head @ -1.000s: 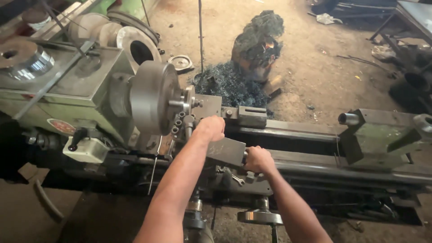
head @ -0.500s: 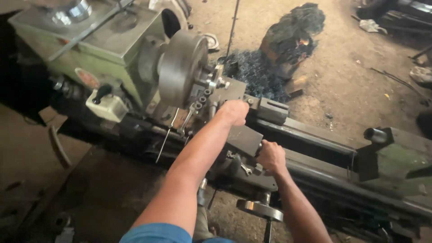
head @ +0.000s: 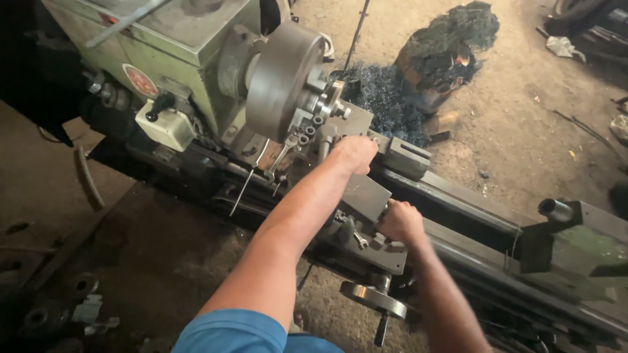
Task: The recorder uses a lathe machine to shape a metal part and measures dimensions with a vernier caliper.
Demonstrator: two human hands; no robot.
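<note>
I stand at a green metal lathe [head: 183,46] with a large round chuck [head: 281,78]. My left hand [head: 355,152] is closed on the tool post area just right of the chuck; what it grips is hidden under the fingers. Lower and to the right, my right hand [head: 400,222] is closed around a handle on the grey carriage [head: 366,196]. A round handwheel [head: 373,299] hangs below that hand. A wrench [head: 281,157] leans on the bed under the chuck.
The tailstock [head: 575,242] sits at the right end of the bed. A heap of dark metal shavings [head: 386,98] and a shaving-covered stump [head: 451,46] lie on the dirt floor behind the lathe. Metal parts [head: 59,301] lie on the floor at lower left.
The view has shifted, so the lathe now runs more steeply from upper left to lower right. Both hands stay on the carriage and tool post as before.
</note>
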